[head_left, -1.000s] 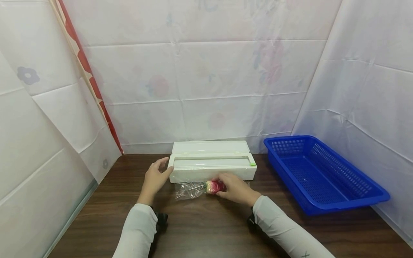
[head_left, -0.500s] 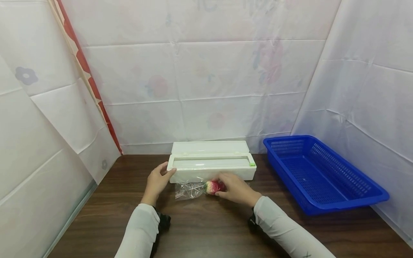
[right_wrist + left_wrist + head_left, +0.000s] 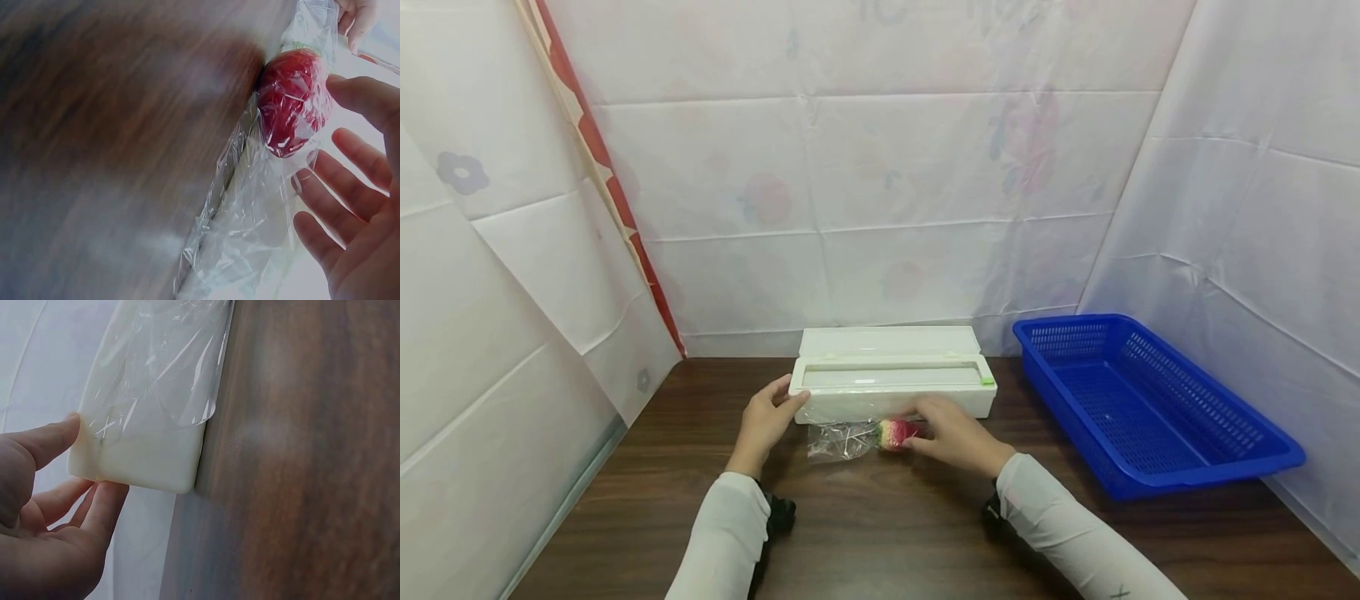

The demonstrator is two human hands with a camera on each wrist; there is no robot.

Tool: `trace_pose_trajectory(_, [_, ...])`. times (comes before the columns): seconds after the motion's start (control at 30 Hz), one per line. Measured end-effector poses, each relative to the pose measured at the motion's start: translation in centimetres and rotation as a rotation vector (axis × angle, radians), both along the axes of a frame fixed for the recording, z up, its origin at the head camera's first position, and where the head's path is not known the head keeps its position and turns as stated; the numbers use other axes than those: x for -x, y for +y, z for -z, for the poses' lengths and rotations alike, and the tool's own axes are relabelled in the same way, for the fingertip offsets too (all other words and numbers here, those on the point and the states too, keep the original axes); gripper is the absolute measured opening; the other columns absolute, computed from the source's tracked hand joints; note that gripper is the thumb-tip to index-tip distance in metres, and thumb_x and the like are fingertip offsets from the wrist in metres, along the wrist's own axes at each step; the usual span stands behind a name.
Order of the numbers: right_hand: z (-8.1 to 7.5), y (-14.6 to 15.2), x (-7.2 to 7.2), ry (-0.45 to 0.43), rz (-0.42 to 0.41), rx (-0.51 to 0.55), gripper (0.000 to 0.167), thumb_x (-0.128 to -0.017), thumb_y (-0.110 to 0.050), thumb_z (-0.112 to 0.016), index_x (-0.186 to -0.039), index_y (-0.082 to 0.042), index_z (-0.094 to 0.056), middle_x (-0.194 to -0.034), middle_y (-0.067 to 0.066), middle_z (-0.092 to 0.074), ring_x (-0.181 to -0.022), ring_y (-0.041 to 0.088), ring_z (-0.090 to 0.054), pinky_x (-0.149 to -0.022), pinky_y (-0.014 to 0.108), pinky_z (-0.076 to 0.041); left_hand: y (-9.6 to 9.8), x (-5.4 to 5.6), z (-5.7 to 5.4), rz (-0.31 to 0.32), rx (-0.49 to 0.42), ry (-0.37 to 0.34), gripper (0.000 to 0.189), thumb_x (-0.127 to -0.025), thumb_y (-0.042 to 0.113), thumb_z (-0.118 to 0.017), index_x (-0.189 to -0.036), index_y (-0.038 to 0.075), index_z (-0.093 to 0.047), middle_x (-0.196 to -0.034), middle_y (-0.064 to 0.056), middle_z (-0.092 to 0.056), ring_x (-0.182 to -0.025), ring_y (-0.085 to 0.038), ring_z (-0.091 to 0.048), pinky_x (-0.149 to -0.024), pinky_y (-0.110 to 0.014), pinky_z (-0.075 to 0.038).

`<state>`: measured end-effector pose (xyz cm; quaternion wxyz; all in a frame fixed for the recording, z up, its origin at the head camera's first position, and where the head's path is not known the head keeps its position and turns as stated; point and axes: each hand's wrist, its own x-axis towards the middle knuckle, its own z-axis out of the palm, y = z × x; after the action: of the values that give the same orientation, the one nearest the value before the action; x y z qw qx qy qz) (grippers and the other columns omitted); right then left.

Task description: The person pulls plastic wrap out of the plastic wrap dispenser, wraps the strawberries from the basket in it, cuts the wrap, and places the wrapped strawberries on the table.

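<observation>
In the head view, a red fruit (image 3: 895,435) lay on the wooden table (image 3: 880,521), just in front of a long white box (image 3: 850,407) with its lid raised; its left part was pale cream streaked with red, with a touch of green at the tip, and crumpled clear film (image 3: 838,442) spread out beside it. The left hand (image 3: 760,425) reached forward to the box's left end, its thumb on the front edge, while the right hand (image 3: 957,437) came in low from the right, thumb at the fruit, the other fingers blurred. Half a second earlier the right hand had covered more of the red; it had since slid slightly to the right, while the left hand had kept its place. A blue basket (image 3: 1067,417) stood well apart on the right. In the left wrist view, the left hand pinched the corner of the box between thumb and fingers, and glossy film hung over the box's face. In the right wrist view, the fruit looked deep red under creased, shiny film, and the right hand was spread, its thumb tip at the fruit's side; the fingertips seemed to touch the film, though glare made that contact hard to judge.
</observation>
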<state>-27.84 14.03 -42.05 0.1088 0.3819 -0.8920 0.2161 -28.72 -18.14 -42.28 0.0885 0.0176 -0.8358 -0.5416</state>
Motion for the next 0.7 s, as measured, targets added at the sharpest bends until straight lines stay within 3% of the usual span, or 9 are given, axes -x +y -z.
trace_pose_trajectory(0.43, [-1.6, 1.7, 0.3, -0.025, 0.055, 0.026, 0.034, -0.092, -0.025, -0.076, -0.117, -0.003, -0.066, -0.112, 0.011, -0.068, -0.103, 0.024, -0.062, -0.089, 0.042, -0.052, 0.2, 0.0, -0.2, 0.000, -0.010, -0.012, 0.063, -0.098, 0.031, -0.067, -0.148, 0.000, -0.045, -0.137, -0.025, -0.056, -0.124, -0.038, -0.056, -0.099, -0.051, -0.048])
trace_pose_trajectory(0.7, [-4.0, 3.4, 0.7, 0.050, 0.212, 0.035, 0.032, -0.089, -0.022, -0.079, -0.112, -0.002, -0.068, -0.110, 0.013, -0.066, -0.101, 0.028, -0.062, -0.088, 0.044, -0.052, 0.0, -0.1, 0.0, 0.003, -0.014, -0.020, 0.065, -0.098, 0.033, -0.067, -0.149, 0.000, -0.044, -0.138, -0.026, -0.055, -0.125, -0.038, -0.055, -0.100, -0.052, -0.047])
